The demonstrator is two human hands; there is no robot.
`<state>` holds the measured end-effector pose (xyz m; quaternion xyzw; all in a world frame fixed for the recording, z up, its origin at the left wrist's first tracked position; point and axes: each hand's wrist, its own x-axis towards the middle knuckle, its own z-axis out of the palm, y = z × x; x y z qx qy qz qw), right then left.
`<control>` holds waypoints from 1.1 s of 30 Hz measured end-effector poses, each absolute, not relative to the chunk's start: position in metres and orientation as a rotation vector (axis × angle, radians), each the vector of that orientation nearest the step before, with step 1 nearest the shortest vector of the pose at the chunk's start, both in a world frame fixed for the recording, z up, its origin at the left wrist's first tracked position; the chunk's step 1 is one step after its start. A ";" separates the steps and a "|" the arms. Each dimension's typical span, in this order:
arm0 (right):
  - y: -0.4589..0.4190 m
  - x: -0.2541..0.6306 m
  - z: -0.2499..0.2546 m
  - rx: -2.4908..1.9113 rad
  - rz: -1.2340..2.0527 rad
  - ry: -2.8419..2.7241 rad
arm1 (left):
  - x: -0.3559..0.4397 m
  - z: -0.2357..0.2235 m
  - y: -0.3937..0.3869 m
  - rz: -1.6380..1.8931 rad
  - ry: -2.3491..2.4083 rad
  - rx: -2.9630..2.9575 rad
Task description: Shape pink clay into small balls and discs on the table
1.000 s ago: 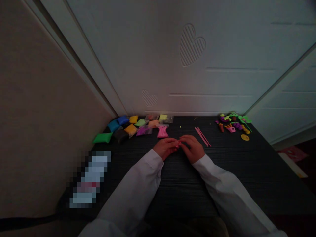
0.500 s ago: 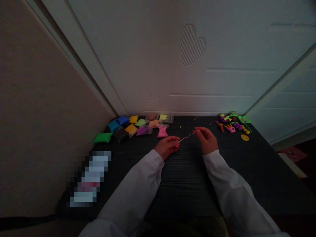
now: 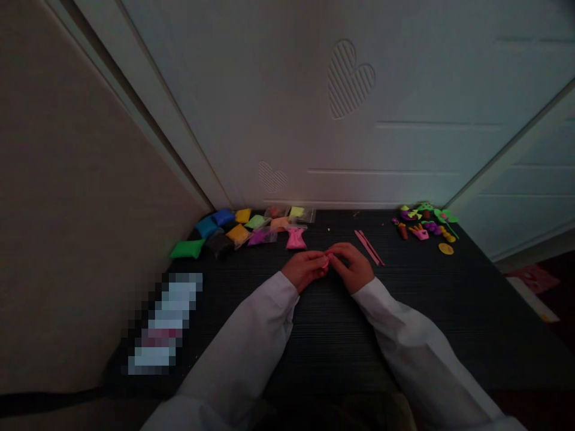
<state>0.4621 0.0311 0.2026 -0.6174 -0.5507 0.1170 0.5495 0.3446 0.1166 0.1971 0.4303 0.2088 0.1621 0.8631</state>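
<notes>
Soft pink modelling clay [image 3: 327, 261] is pinched at the fingertips of both hands, which meet above the dark table. My left hand [image 3: 302, 269] is closed on it from the left. From the right, my right hand [image 3: 353, 266] has its thumb and forefinger on the same pink clay. Its exact shape is mostly hidden by the fingers. Just beyond my right hand lie two thin pink modelling tools [image 3: 369, 246] side by side. An open-looking bag of pink clay [image 3: 296, 238] rests beyond my left hand.
Several bags of coloured clay [image 3: 238, 235] lie at the back left. Small finished clay figures [image 3: 424, 224] and a yellow disc [image 3: 446, 248] are at the back right. A blurred-out panel [image 3: 166, 323] is at the left edge. A white panelled surface [image 3: 287, 149] rises behind the table.
My right hand has moved left and down to meet my left hand. The thin pink strand that stretched between them is gathered at the fingertips. The two pink tools have come into sight.
</notes>
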 end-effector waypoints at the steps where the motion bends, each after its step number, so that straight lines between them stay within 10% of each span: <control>1: 0.031 0.461 0.204 -1.442 0.342 -1.247 | 0.345 0.196 0.117 0.336 0.447 0.918; 33: 0.039 0.485 0.205 -1.044 0.910 -0.497 | 0.348 0.194 0.122 0.486 0.595 0.911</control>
